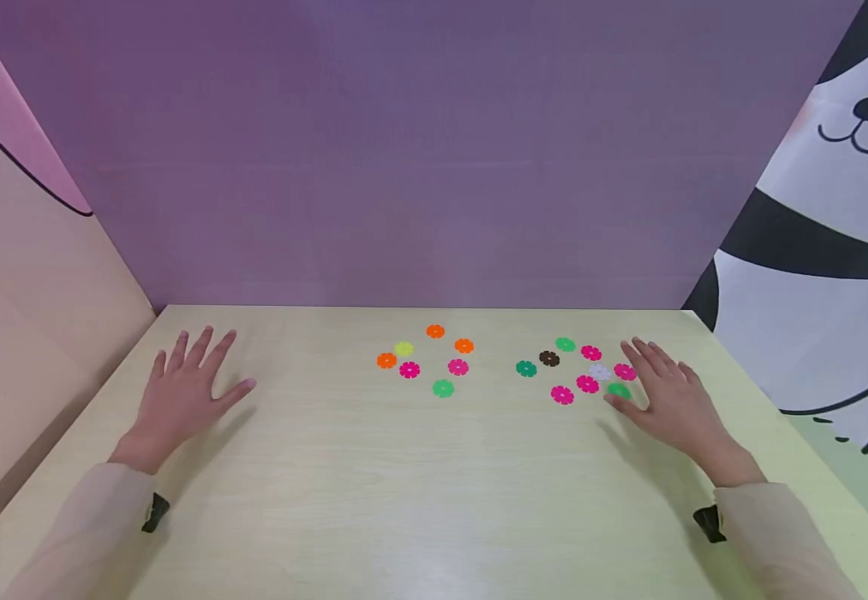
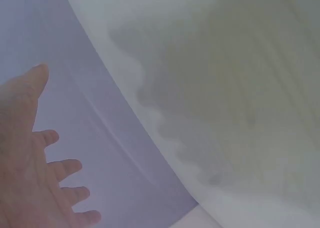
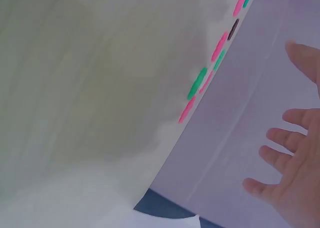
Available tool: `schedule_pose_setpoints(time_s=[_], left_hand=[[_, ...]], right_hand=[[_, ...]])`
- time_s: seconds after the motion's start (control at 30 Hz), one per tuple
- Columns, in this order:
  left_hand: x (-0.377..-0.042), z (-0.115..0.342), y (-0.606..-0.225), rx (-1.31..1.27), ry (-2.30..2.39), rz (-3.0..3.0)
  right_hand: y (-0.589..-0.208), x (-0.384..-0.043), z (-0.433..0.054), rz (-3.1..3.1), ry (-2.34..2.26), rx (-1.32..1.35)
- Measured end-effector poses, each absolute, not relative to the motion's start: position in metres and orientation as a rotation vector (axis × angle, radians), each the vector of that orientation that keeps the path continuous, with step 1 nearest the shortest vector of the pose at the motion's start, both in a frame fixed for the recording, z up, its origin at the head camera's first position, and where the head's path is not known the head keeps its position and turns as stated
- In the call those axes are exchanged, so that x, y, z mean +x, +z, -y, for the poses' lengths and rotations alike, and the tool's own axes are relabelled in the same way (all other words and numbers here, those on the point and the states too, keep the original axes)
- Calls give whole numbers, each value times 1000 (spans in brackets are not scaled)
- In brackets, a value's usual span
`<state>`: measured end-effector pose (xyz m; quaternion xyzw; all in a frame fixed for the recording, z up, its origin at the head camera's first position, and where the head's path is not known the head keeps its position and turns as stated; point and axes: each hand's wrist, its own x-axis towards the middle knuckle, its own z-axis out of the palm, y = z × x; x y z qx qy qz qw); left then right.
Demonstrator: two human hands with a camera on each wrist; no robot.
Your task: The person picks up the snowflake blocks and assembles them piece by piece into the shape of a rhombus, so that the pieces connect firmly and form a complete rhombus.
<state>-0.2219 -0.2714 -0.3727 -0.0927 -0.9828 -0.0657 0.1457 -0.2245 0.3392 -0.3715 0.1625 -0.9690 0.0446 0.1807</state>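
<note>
Small flat flower-shaped discs lie on the table in two loose groups. The middle group has orange discs (image 1: 435, 332), a yellow-green disc (image 1: 404, 348), pink discs (image 1: 458, 367) and a green disc (image 1: 443, 388). In the right group are several pink discs (image 1: 562, 395), a brown disc (image 1: 549, 358), a teal disc (image 1: 526, 368), a white disc (image 1: 599, 372) and green discs (image 1: 565, 344). My left hand (image 1: 182, 396), fingers spread and holding nothing, hovers left of the discs. My right hand (image 1: 674, 404) holds nothing either; its thumb overlaps a green disc (image 1: 618, 390) in the head view.
The pale wood table (image 1: 404, 500) ends at a purple backdrop (image 1: 434, 167). A panda-printed panel (image 1: 816, 233) stands along the right side, a pink and beige panel (image 1: 22, 250) along the left. Dark bands (image 1: 155, 512) show at both sleeve cuffs.
</note>
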Motion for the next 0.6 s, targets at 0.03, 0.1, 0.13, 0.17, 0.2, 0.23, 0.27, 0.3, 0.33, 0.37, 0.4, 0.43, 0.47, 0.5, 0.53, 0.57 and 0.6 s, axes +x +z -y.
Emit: schedule_pose_setpoints(time_s=[0.03,0.1,0.13,0.17,0.2,0.23,0.27,0.3,0.33,0.37,0.4,0.43,0.47,0.5,0.53,0.57,0.6], left_hand=[[-223,269,-373,-276,-186,2820],[-224,265,-374,-297,-182,2797],[-225,262,-375,-309,-179,2784],[-226,260,-375,-321,-181,2769],[-227,258,-376,-333,-177,2757],[-228,255,-377,-347,-175,2746],[-229,253,-378,-362,-166,2735],[-230,251,-379,-375,-162,2726],[-231,249,-380,-390,-155,2718],[-231,247,-380,-407,-152,2712],[-231,245,-381,-421,-146,2708],[-232,242,-382,-436,-149,2705],[-232,240,-383,-450,-153,2703],[-232,238,-383,-462,-164,2703],[-232,235,-383,-475,-176,2702],[-233,232,-384,-487,-187,2702],[-233,230,-384,-498,-202,2702]], right_hand=[[-371,-225,-336,2722,133,474],[-373,-227,-331,2689,144,507],[-373,-228,-329,2673,152,523],[-374,-229,-327,2655,161,540],[-374,-229,-324,2641,176,555],[-374,-230,-322,2629,189,568],[-374,-231,-319,2620,203,580],[-374,-231,-316,2615,219,590],[-373,-231,-313,2613,238,600],[-373,-231,-310,2609,252,611],[-373,-231,-307,2609,265,620],[-373,-231,-304,2611,274,628],[-373,-232,-302,2613,285,637],[-373,-232,-299,2613,289,644],[-374,-233,-297,2614,294,652],[-374,-233,-294,2614,300,661],[-374,-234,-291,2616,309,667]])
